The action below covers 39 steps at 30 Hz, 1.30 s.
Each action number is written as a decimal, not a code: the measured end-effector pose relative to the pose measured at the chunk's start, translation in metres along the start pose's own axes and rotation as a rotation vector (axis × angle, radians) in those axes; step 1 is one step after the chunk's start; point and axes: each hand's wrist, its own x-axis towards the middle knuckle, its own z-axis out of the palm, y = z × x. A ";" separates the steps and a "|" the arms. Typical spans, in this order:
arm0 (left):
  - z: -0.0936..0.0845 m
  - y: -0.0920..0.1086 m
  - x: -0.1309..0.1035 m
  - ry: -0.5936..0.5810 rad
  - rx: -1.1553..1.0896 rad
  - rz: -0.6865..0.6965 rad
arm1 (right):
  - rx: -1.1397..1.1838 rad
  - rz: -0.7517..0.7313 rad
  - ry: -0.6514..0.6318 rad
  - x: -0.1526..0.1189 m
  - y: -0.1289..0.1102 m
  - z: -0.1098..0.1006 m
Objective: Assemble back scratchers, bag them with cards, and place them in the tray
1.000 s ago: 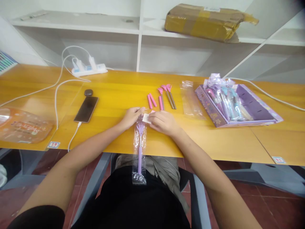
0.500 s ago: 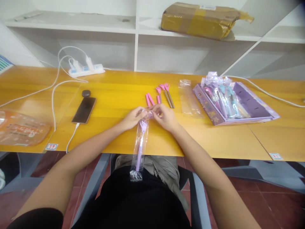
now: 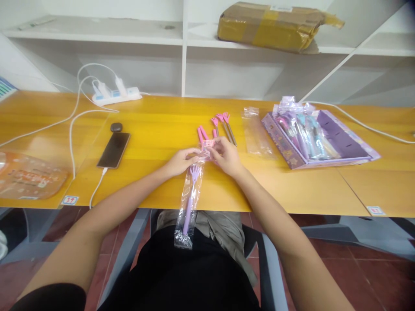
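Observation:
A lilac hand-shaped back scratcher (image 3: 187,211) lies inside a clear plastic bag (image 3: 183,242), which hangs from the table edge toward my lap. My left hand (image 3: 185,160) pinches the bag's upper end. My right hand (image 3: 224,156) is closed on a small pink printed card (image 3: 208,146) at the bag's mouth. Whether the card is inside or outside the bag, I cannot tell. Just beyond my hands lie several pink handles (image 3: 202,132) and pink back scratcher heads on metal rods (image 3: 229,127).
Empty clear bags (image 3: 257,134) lie right of centre, beside a purple box (image 3: 343,151) of wrapped back scratchers. On the left are a phone (image 3: 113,150), its cable, a power strip (image 3: 117,96) and an orange packet (image 3: 32,176). A taped carton (image 3: 269,28) sits on the shelf.
The pink card now shows flat between my hands, where it was mostly covered before. The bagged back scratcher has swung slightly left at its lower end.

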 end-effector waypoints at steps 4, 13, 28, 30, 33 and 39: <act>0.000 -0.001 0.000 0.016 0.006 -0.007 | -0.117 -0.080 -0.004 0.002 0.004 -0.004; 0.001 -0.001 -0.002 -0.003 0.073 -0.006 | -0.331 -0.309 -0.107 0.001 0.005 -0.008; -0.002 0.001 -0.001 -0.025 0.082 0.061 | -0.264 -0.291 -0.013 -0.001 0.007 -0.006; -0.001 0.001 0.000 -0.022 0.076 0.053 | -0.265 -0.303 -0.016 -0.001 0.008 -0.006; -0.001 0.001 0.000 -0.017 0.067 0.049 | -0.272 -0.313 -0.024 -0.001 0.008 -0.006; -0.002 -0.002 0.001 -0.019 0.066 0.043 | -0.318 -0.330 -0.046 -0.002 0.004 -0.008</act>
